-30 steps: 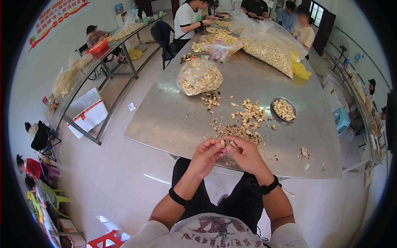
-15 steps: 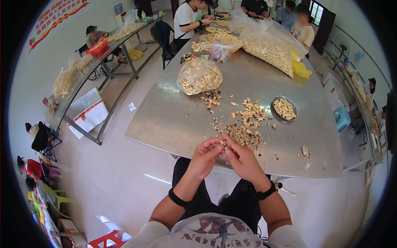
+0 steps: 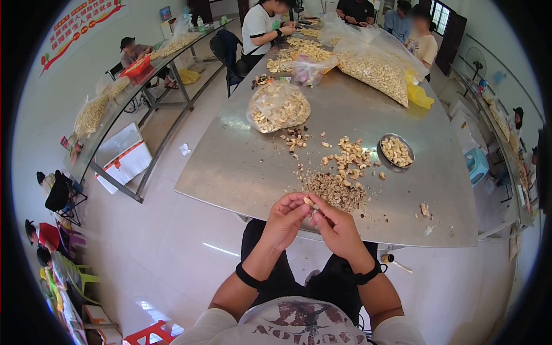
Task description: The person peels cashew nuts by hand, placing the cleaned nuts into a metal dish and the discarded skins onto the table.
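Note:
My left hand [image 3: 284,221] pinches a cashew nut [image 3: 309,202] between thumb and fingertips, just over the table's near edge. From the other side my right hand [image 3: 339,227] closes on the same nut, its thumb and forefinger meeting the left fingertips. Part of the nut is hidden by the fingers. Just beyond my hands lies a heap of brown skin scraps [image 3: 336,191]. Behind it is a loose pile of cashews [image 3: 352,155]. A round metal dish [image 3: 382,157] to the right holds pale cashews [image 3: 397,150].
A clear bag of cashews [image 3: 278,107] stands left on the metal table [image 3: 230,155]. A larger bag [image 3: 374,72] lies farther back beside a yellow bag [image 3: 420,98]. Several people sit around, one in a white shirt [image 3: 259,29] at the table's far left.
My right fingers have shifted slightly down and the nut shows more plainly between the fingertips. Both hands stay at the table's near edge; the view has barely moved.

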Demonstrator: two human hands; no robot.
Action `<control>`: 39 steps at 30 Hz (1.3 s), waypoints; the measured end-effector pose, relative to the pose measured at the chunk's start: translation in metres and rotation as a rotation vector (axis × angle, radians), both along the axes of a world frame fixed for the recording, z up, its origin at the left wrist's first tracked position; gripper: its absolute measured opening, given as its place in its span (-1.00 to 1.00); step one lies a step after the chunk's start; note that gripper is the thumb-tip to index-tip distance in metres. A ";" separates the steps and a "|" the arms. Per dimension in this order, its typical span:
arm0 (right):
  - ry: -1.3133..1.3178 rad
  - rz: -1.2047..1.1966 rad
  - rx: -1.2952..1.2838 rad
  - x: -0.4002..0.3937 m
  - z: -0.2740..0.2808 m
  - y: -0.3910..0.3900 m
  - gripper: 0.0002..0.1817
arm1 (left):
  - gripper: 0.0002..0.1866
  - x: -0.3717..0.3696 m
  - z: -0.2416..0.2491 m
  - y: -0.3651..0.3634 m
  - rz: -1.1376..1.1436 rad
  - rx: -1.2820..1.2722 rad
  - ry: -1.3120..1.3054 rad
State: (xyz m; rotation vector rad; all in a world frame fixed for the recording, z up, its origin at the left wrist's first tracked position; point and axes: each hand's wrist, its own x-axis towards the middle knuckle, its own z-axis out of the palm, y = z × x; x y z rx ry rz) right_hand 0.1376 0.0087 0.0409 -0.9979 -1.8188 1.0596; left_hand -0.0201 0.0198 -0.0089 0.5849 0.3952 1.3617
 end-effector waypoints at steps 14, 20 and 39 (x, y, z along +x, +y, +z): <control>0.093 -0.011 0.015 -0.002 -0.011 0.003 -0.52 | -0.77 0.001 0.000 -0.002 0.092 0.035 0.105; 0.064 -0.050 0.149 -0.006 -0.018 0.005 -0.51 | -0.78 0.002 0.003 -0.004 0.136 0.030 0.135; 0.085 -0.059 0.084 -0.002 -0.019 0.010 -0.58 | -0.74 0.004 0.001 -0.001 0.145 0.022 0.182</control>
